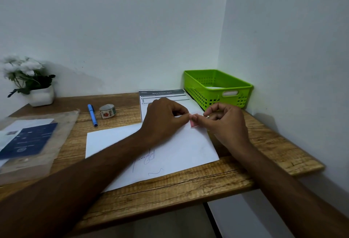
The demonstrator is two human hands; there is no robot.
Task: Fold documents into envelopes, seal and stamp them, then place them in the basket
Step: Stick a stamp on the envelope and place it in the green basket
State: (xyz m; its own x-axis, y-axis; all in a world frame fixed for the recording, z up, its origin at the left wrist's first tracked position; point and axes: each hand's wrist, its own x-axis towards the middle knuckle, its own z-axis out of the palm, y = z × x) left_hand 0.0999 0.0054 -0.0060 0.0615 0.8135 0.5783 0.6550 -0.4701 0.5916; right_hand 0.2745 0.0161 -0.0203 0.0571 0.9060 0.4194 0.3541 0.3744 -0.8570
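Stamping step: left hand [164,117], right hand [226,122] both pinch small pink stamp [193,123], far-right corner of white paper envelope [113,139]; next, press flat.

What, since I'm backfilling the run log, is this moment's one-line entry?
step: stamping | left hand: pinches stamp | right hand: pinches stamp | envelope: flat on desk | basket: back right

Qty: 1 envelope [188,149], 1 printed sheet [162,94], 1 basket [204,96], 1 pen [92,115], 1 stamp roll [107,111], 1 single stamp [193,123], 1 potted plant [34,86], 1 plastic sleeve [62,124] w/ papers, 1 desk [188,186]. Hands x2: left hand [164,117], right hand [226,122].
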